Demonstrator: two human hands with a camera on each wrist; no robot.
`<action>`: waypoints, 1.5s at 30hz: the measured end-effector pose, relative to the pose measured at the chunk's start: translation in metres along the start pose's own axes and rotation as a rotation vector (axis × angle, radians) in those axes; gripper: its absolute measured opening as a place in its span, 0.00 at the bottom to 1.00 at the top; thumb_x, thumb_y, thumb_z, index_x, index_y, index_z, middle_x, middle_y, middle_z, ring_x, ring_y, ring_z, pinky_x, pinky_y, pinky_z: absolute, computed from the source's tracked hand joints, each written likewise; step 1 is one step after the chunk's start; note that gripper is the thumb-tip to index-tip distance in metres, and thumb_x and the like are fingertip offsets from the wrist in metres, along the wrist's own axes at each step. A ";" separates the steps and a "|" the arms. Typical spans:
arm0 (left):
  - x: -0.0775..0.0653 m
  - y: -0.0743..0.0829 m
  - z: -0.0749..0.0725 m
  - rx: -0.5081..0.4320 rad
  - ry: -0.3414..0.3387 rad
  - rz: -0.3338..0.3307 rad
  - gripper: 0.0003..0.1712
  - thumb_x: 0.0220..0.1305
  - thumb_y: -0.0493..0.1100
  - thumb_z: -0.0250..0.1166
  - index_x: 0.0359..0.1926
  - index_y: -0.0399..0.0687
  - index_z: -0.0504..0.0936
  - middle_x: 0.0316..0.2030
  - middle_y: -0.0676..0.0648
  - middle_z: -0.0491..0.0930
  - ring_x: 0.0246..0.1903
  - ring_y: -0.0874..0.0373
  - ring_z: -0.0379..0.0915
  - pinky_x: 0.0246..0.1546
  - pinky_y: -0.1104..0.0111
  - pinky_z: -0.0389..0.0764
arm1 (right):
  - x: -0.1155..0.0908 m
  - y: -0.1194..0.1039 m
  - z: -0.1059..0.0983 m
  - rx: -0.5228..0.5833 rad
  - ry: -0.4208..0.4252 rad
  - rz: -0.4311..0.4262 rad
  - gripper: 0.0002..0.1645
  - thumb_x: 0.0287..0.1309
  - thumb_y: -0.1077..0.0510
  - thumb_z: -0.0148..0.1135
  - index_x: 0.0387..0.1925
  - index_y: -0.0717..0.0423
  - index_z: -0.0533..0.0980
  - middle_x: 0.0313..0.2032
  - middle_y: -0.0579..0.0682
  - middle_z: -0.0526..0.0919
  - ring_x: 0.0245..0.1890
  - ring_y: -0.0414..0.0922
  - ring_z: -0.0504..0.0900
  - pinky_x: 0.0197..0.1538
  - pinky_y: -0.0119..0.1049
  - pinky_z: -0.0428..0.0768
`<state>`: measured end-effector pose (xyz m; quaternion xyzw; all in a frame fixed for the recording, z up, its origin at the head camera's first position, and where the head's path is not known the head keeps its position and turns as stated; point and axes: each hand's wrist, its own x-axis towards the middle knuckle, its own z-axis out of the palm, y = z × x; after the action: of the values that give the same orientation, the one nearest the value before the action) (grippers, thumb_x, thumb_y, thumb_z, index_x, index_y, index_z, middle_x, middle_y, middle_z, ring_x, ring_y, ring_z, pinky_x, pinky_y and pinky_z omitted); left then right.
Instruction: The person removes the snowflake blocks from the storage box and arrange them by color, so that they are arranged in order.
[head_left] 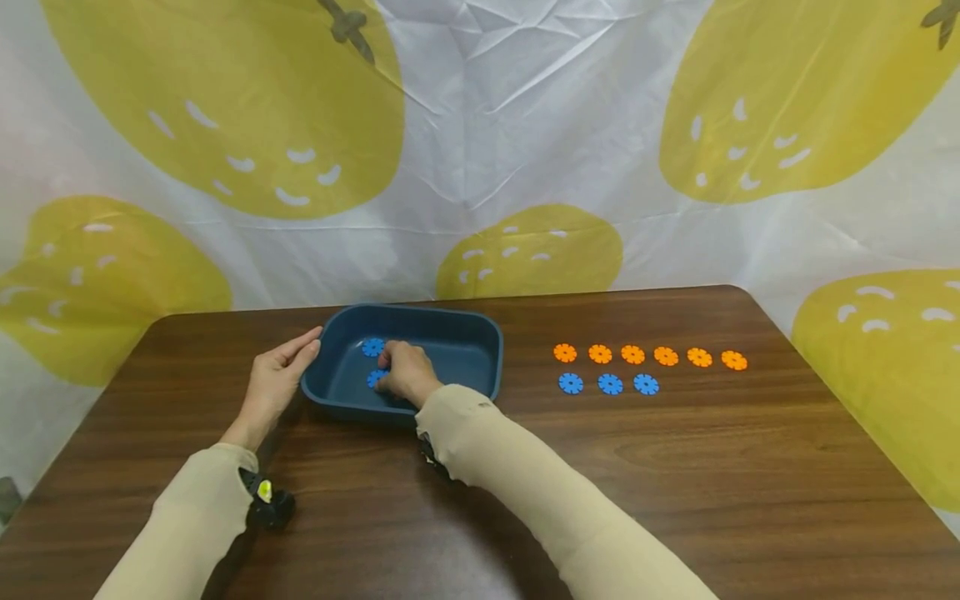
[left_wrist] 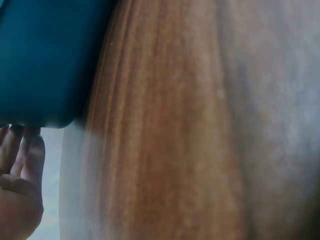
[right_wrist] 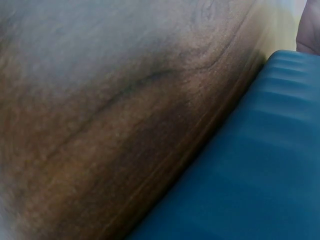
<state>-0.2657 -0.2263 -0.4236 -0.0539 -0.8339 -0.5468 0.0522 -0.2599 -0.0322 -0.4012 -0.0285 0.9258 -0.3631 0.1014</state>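
Note:
A dark blue rectangular plastic basin [head_left: 465, 360] stands toward the back of the table. My left hand [head_left: 272, 379] is at its left end, with fingers and thumb touching the rim; in the left wrist view the fingers [left_wrist: 33, 165] reach straight up to the outer wall. My right hand [head_left: 408, 372] is inside the basin, fingers bent, pinching a blue notched plastic disc [head_left: 376, 379] that it partly covers. Just beyond, another blue notched disc [head_left: 372, 347] lies on the basin floor. The right wrist view shows mainly the basin's outer side [right_wrist: 260, 165].
Right of the basin, several orange notched discs [head_left: 632, 355] lie in a row. Three blue notched discs [head_left: 610, 384] form a shorter row in front of them. The brown wooden table [head_left: 712, 483] ends at a white curtain [head_left: 465, 167] with yellow fruit shapes.

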 end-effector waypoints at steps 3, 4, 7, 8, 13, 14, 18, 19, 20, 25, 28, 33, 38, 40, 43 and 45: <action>0.000 0.000 0.000 0.005 -0.002 0.000 0.29 0.67 0.54 0.55 0.63 0.43 0.71 0.60 0.42 0.71 0.46 0.82 0.68 0.45 0.87 0.69 | 0.000 0.000 0.000 -0.023 0.001 -0.002 0.16 0.46 0.62 0.73 0.36 0.57 0.74 0.35 0.51 0.78 0.26 0.44 0.78 0.27 0.29 0.76; 0.000 0.001 0.000 0.003 -0.002 0.000 0.29 0.67 0.54 0.55 0.63 0.43 0.71 0.60 0.42 0.71 0.46 0.82 0.68 0.45 0.87 0.69 | -0.001 -0.001 -0.001 -0.034 0.003 -0.005 0.16 0.46 0.62 0.73 0.36 0.57 0.74 0.35 0.51 0.79 0.26 0.44 0.78 0.29 0.29 0.76; 0.000 0.002 0.000 0.001 -0.003 0.005 0.28 0.68 0.54 0.55 0.63 0.44 0.72 0.60 0.42 0.71 0.46 0.81 0.68 0.45 0.87 0.69 | -0.001 -0.001 -0.001 -0.058 0.015 -0.017 0.17 0.46 0.61 0.73 0.37 0.57 0.75 0.36 0.51 0.79 0.30 0.44 0.78 0.34 0.31 0.76; 0.000 0.003 0.000 -0.001 -0.003 0.004 0.28 0.68 0.54 0.55 0.63 0.44 0.72 0.60 0.42 0.71 0.46 0.81 0.68 0.46 0.87 0.68 | -0.001 -0.001 -0.001 -0.065 0.020 -0.022 0.17 0.46 0.61 0.73 0.37 0.57 0.75 0.36 0.51 0.80 0.31 0.45 0.78 0.35 0.31 0.76; 0.000 0.004 -0.001 -0.001 -0.008 0.008 0.27 0.68 0.53 0.55 0.63 0.45 0.72 0.60 0.42 0.70 0.46 0.83 0.68 0.46 0.88 0.68 | 0.000 0.000 -0.001 -0.071 0.039 -0.030 0.17 0.45 0.61 0.74 0.36 0.58 0.76 0.35 0.51 0.80 0.33 0.45 0.78 0.38 0.32 0.76; 0.000 0.003 -0.001 -0.004 -0.009 0.009 0.27 0.68 0.53 0.55 0.63 0.45 0.72 0.60 0.42 0.70 0.46 0.83 0.68 0.46 0.88 0.68 | 0.000 0.000 -0.001 -0.067 0.039 -0.027 0.17 0.45 0.61 0.74 0.36 0.58 0.76 0.34 0.51 0.80 0.32 0.45 0.78 0.38 0.32 0.76; 0.000 0.003 -0.001 -0.010 -0.009 0.014 0.27 0.68 0.53 0.56 0.63 0.44 0.72 0.61 0.42 0.70 0.46 0.83 0.67 0.46 0.87 0.68 | 0.000 0.001 -0.001 -0.054 0.047 -0.013 0.17 0.43 0.61 0.75 0.34 0.58 0.75 0.32 0.50 0.79 0.31 0.45 0.77 0.37 0.32 0.75; 0.001 0.003 0.000 -0.010 -0.007 0.011 0.27 0.68 0.53 0.56 0.63 0.44 0.72 0.61 0.42 0.70 0.46 0.83 0.68 0.46 0.87 0.68 | 0.000 0.001 -0.001 -0.049 0.048 -0.010 0.17 0.43 0.61 0.75 0.34 0.58 0.75 0.32 0.50 0.79 0.31 0.45 0.77 0.37 0.33 0.75; 0.001 0.004 0.000 -0.006 -0.006 0.011 0.28 0.68 0.53 0.56 0.63 0.44 0.72 0.60 0.42 0.70 0.46 0.83 0.68 0.46 0.87 0.68 | 0.000 0.001 -0.001 -0.050 0.052 -0.012 0.18 0.43 0.61 0.75 0.34 0.58 0.75 0.32 0.50 0.79 0.32 0.45 0.76 0.38 0.33 0.75; 0.002 0.003 0.001 0.010 0.009 0.013 0.28 0.67 0.54 0.56 0.62 0.43 0.72 0.59 0.41 0.71 0.45 0.83 0.68 0.45 0.87 0.69 | -0.001 0.001 -0.002 -0.078 0.061 -0.034 0.18 0.43 0.61 0.75 0.35 0.58 0.74 0.33 0.50 0.78 0.35 0.46 0.76 0.41 0.35 0.75; 0.002 0.002 0.001 0.025 0.011 0.018 0.28 0.67 0.54 0.56 0.62 0.43 0.72 0.59 0.41 0.72 0.45 0.83 0.68 0.44 0.87 0.69 | -0.002 0.000 -0.002 -0.097 0.063 -0.050 0.18 0.44 0.61 0.75 0.35 0.57 0.74 0.32 0.50 0.76 0.36 0.46 0.75 0.42 0.37 0.74; 0.001 0.000 0.001 0.036 0.008 0.018 0.29 0.67 0.55 0.55 0.62 0.44 0.72 0.59 0.41 0.72 0.45 0.83 0.68 0.44 0.87 0.69 | -0.004 0.001 -0.003 -0.097 0.066 -0.058 0.18 0.44 0.61 0.74 0.35 0.56 0.73 0.31 0.49 0.75 0.34 0.46 0.73 0.39 0.36 0.73; 0.000 0.000 0.000 0.049 -0.003 0.011 0.29 0.67 0.56 0.55 0.63 0.45 0.72 0.59 0.40 0.71 0.45 0.83 0.67 0.44 0.87 0.68 | -0.006 0.003 -0.004 -0.080 0.063 -0.067 0.16 0.46 0.62 0.72 0.34 0.56 0.72 0.33 0.49 0.77 0.35 0.46 0.73 0.40 0.37 0.73; -0.001 0.000 0.000 0.052 -0.007 0.011 0.29 0.68 0.56 0.55 0.63 0.45 0.72 0.59 0.40 0.71 0.45 0.83 0.67 0.44 0.87 0.68 | -0.007 0.003 -0.005 -0.074 0.062 -0.070 0.14 0.48 0.63 0.71 0.34 0.55 0.73 0.34 0.49 0.77 0.36 0.47 0.73 0.41 0.38 0.73; -0.001 0.000 -0.001 0.053 -0.009 0.009 0.29 0.68 0.55 0.55 0.63 0.45 0.72 0.59 0.40 0.71 0.45 0.83 0.67 0.45 0.87 0.68 | -0.007 0.004 -0.006 -0.059 0.062 -0.072 0.12 0.50 0.63 0.69 0.33 0.54 0.73 0.35 0.49 0.78 0.35 0.46 0.72 0.40 0.38 0.72; 0.000 0.000 -0.001 0.053 -0.009 0.009 0.28 0.68 0.55 0.55 0.63 0.45 0.72 0.59 0.41 0.71 0.45 0.83 0.67 0.45 0.87 0.68 | -0.007 0.004 -0.007 -0.035 0.063 -0.068 0.11 0.50 0.64 0.69 0.33 0.54 0.74 0.34 0.49 0.78 0.32 0.45 0.73 0.36 0.36 0.72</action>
<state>-0.2652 -0.2270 -0.4231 -0.0587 -0.8482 -0.5239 0.0522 -0.2541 -0.0233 -0.3979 -0.0499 0.9332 -0.3510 0.0592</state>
